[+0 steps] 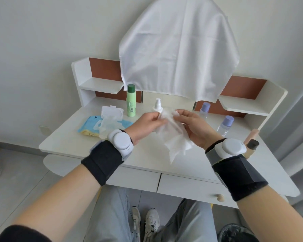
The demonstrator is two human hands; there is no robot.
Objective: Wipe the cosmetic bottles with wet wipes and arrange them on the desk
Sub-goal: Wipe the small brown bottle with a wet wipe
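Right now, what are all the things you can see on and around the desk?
green bottle: one, green, back of desk.
spray bottle: one, white, held above desk.
wet wipe: one, white, between both hands.
purple-capped bottles: two, clear, desk's right side.
foundation bottle: one, beige, dark cap, desk's right edge.
wipes pack: one, blue, lid open, desk's left.
cloth: one, white, draped behind desk.
desk: one, white.
left hand: holds spray bottle.
right hand: holds wet wipe.

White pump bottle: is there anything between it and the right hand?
Yes. The wet wipe covers the body of the white pump bottle, lying between it and the right hand, which holds the wipe. The left hand grips the bottle.
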